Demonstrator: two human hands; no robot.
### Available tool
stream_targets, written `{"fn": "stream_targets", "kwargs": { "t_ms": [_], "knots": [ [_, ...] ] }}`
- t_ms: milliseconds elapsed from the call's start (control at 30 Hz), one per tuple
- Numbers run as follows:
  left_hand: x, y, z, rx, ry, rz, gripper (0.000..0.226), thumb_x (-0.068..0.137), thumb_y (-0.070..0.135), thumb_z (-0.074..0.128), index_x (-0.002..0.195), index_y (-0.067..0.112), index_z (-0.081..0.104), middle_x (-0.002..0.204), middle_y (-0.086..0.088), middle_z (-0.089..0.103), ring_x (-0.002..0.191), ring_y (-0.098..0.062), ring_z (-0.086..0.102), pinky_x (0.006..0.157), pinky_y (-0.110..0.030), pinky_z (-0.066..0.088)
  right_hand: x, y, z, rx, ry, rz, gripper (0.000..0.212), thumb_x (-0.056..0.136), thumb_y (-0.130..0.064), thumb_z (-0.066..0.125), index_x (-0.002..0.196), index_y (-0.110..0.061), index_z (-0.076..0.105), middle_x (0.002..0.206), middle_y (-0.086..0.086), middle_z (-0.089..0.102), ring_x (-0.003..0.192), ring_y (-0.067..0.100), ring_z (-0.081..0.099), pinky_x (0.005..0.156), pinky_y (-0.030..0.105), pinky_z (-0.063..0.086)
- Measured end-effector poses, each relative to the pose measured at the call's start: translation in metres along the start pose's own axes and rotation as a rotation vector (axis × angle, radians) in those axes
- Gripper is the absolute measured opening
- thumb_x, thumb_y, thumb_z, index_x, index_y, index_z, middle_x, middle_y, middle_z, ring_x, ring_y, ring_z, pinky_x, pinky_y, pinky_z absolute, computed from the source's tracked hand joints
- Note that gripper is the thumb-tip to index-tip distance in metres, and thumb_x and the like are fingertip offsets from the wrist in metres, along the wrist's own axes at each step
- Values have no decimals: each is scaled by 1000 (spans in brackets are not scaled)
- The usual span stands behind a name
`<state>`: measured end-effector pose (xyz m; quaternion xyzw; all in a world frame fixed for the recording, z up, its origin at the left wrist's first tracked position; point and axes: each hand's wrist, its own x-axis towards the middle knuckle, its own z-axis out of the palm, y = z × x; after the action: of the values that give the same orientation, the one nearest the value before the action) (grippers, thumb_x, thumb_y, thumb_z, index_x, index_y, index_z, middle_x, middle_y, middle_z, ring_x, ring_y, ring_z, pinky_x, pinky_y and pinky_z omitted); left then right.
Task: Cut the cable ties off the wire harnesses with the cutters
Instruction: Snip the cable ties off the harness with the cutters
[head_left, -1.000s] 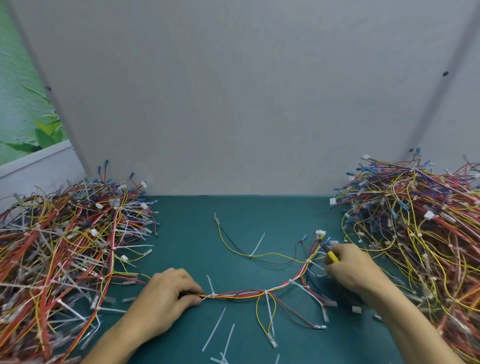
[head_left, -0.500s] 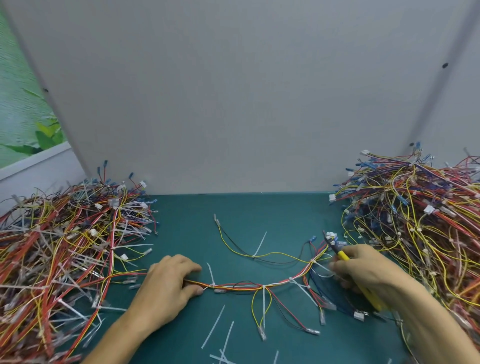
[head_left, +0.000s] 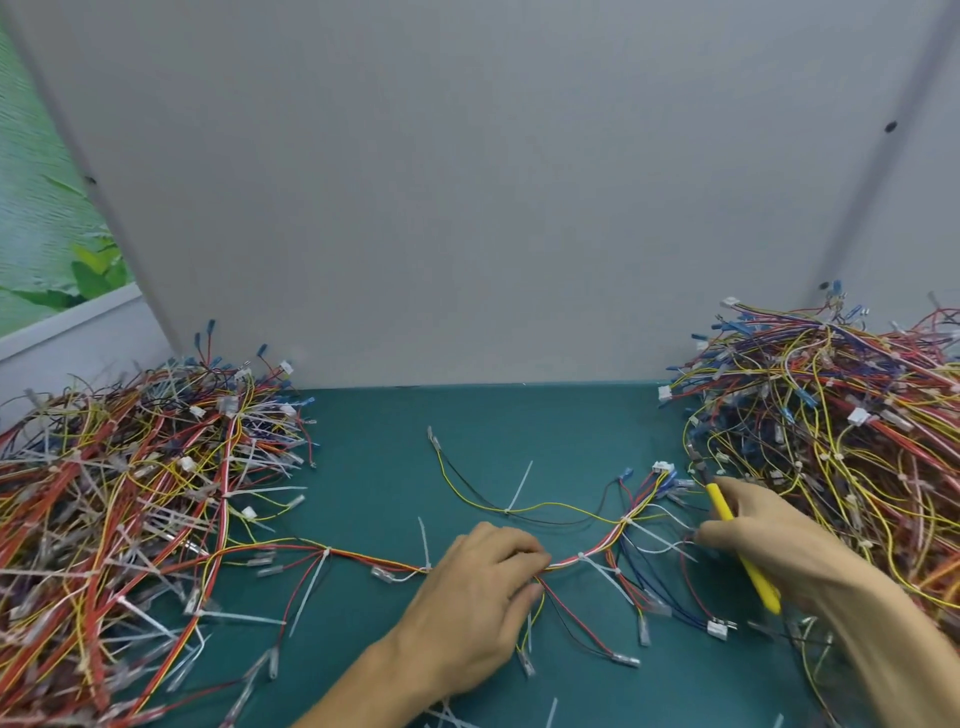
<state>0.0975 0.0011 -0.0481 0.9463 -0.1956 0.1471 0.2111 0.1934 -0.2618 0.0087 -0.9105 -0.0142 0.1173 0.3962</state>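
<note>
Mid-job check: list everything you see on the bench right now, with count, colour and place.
wire harness: one, red, yellow, blue and black wires, middle of the mat
cable ties: several, white, on that harness
left pile: one, mixed-colour harnesses, mat's left side
right pile: one, mixed-colour harnesses, mat's right side
cutters: one, yellow handle, beside the right pile
mat: one, teal, under everything
panel: one, grey, behind the mat
left hand: grips the harness trunk
right hand: grips the cutters
</note>
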Motion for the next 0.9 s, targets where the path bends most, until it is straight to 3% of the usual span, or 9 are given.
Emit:
{"fn": "stream_targets", "kwargs": {
  "t_ms": [100,233,333,467,567,633,700,800,900],
  "knots": [
    [2,-7,14,61,-46,-9,35,97,33,42,125,23,60,125,13,56,112,-15,45,96,-31,36,4,11,4,-46,60,-4,26,69,-15,76,80,1,59,59,7,48,53,18,44,54,30,35],
    [1,-9,20,84,-39,0,31,96,30,45,119,20,64,118,11,61,104,-19,49,89,-33,42,7,19,10,48,34,-16,11,75,-10,76,81,-11,67,69,18,65,57,18,54,61,30,41],
    [4,-8,19,68,-69,-36,33,98,35,41,120,24,62,121,14,57,108,-14,44,93,-28,35,7,20,10,104,43,-51,18,78,-9,74,78,-24,65,68,14,65,56,16,54,61,31,41],
    [20,-3,11,-45,-27,-89,29,99,33,42,113,22,65,117,12,57,108,-11,45,97,-26,34,6,22,4,187,25,-88,25,84,-9,69,96,-31,67,60,2,60,55,12,53,62,32,43],
    [44,7,2,-78,69,-86,24,97,24,49,109,16,68,107,3,61,102,-15,51,92,-18,35,6,24,-1,141,72,-99,24,88,-18,67,96,-41,63,81,14,69,72,23,61,77,37,48],
    [63,15,2,-68,83,-70,23,95,23,53,110,15,68,107,-1,62,103,-17,53,92,-19,34,8,25,-4,104,74,-121,26,89,-19,66,106,-38,65,93,10,69,81,21,62,85,38,47],
    [81,24,8,-48,52,-62,24,94,22,54,113,15,68,110,-4,61,106,-20,53,94,-25,37,8,26,-5,12,64,-140,37,89,-21,65,123,-36,61,93,-2,69,84,16,61,80,32,44],
    [103,36,23,43,-69,-79,27,92,20,54,117,13,64,116,-8,58,111,-26,50,95,-34,39,8,25,-4,-180,82,-177,46,86,-21,63,122,-49,57,93,-1,71,77,16,63,69,29,47],
    [115,44,37,129,-170,-84,26,89,16,55,112,7,61,114,-12,56,109,-32,49,91,-40,43,9,25,0,-297,156,-199,47,82,-20,63,125,-39,60,89,-5,65,71,11,56,62,26,40]
  ]
}}
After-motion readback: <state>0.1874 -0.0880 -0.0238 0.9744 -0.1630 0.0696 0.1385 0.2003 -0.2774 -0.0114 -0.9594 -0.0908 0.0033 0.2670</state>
